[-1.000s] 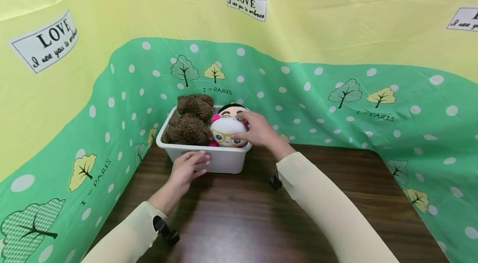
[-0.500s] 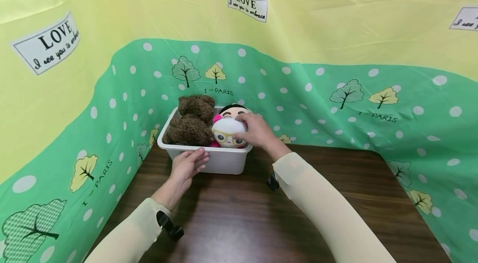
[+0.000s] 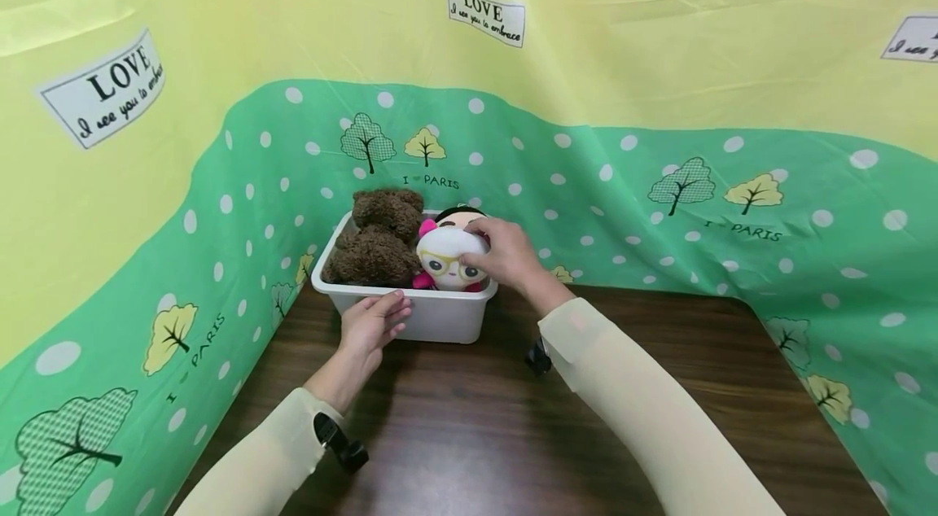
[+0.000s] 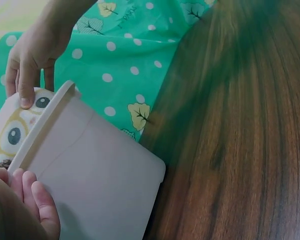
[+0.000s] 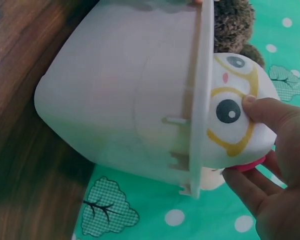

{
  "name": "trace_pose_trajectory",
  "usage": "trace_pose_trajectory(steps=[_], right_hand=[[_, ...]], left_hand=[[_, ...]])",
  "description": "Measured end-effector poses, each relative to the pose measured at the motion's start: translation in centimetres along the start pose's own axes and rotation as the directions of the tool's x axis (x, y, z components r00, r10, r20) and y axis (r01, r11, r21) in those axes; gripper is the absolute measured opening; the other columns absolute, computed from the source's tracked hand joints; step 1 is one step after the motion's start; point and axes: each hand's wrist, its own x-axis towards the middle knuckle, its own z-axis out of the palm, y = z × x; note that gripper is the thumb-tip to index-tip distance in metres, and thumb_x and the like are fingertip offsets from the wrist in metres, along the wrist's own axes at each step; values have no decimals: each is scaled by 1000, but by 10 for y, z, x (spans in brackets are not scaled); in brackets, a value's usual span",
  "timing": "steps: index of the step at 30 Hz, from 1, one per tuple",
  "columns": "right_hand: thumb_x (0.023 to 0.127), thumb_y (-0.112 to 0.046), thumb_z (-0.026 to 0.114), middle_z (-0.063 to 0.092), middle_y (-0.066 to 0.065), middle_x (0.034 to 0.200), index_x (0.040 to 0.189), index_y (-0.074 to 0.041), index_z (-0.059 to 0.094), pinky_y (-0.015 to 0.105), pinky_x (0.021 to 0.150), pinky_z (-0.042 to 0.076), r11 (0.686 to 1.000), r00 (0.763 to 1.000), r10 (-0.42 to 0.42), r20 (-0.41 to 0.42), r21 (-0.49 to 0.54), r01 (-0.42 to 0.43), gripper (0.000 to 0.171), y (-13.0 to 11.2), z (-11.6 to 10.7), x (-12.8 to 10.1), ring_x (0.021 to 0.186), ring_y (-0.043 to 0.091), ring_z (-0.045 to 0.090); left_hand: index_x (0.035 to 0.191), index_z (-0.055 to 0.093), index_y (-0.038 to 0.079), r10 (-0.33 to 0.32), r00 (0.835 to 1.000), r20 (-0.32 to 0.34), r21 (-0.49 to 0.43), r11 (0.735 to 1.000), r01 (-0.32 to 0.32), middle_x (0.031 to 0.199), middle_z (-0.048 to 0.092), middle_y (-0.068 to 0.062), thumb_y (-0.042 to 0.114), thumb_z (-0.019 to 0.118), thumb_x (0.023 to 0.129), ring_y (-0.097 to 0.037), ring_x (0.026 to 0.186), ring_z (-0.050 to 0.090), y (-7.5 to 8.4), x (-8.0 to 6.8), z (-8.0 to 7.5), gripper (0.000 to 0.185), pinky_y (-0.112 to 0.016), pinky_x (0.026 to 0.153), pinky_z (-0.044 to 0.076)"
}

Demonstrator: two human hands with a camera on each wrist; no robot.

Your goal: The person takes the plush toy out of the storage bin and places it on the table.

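Note:
A white plush toy (image 3: 453,243) with yellow glasses printed on its face sits at the right end of the white plastic bin (image 3: 447,317), near the front rim. My right hand (image 3: 506,255) pinches it, the thumb (image 5: 265,111) on its face and the fingers behind it. In the head view, my left hand (image 3: 370,325) rests against the bin's front wall, fingers loosely straight and thumb at the rim. A brown teddy bear (image 3: 377,251) fills the bin's left side. Behind the white toy, a doll (image 3: 458,216) with black hair and pink parts is partly hidden.
The bin stands at the back left of a dark wooden table (image 3: 586,418). A green and yellow printed cloth (image 3: 601,207) hangs close behind it and along the left side.
The white plush toy's face has tilted upward, showing its eyes more, while my right hand keeps hold of it. My left hand stays at the bin's front.

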Motion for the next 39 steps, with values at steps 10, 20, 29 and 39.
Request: trace_pose_trajectory(steps=[10,20,29,39], right_hand=[[78,-35,81,67,0,112,117,-18,66,34,80,54,999,998,-37,-50,33,38,46,-7,-28,3,95,17,59],[78,-36,81,65,-1,112,118,-19,66,33,74,53,995,984,-89,-156,41,96,46,-14,-77,0,92,16,55],[79,-35,80,65,2,118,121,-17,65,36,73,55,995,979,-103,-179,-6,103,47,-5,-116,-14,92,19,57],[82,-30,79,65,7,120,123,-16,63,42,73,56,1000,987,-7,-161,-5,6,46,38,-143,-23,95,26,61]], left_hand=[[101,63,6,25,999,-26,-8,1000,-25,81,76,0,24,76,83,-13,78,72,2,2,0,29,-21,55,53],[96,63,8,35,998,-51,-29,999,-36,83,76,-2,24,77,82,-14,79,73,2,2,-2,25,-23,57,54],[101,51,12,6,999,-48,-89,996,-11,87,76,-3,22,78,82,-16,80,73,-2,0,-4,34,-29,64,60],[106,52,8,16,1000,-11,-101,995,-17,92,76,-6,24,78,82,-20,87,73,-5,3,-6,39,-37,78,60]])
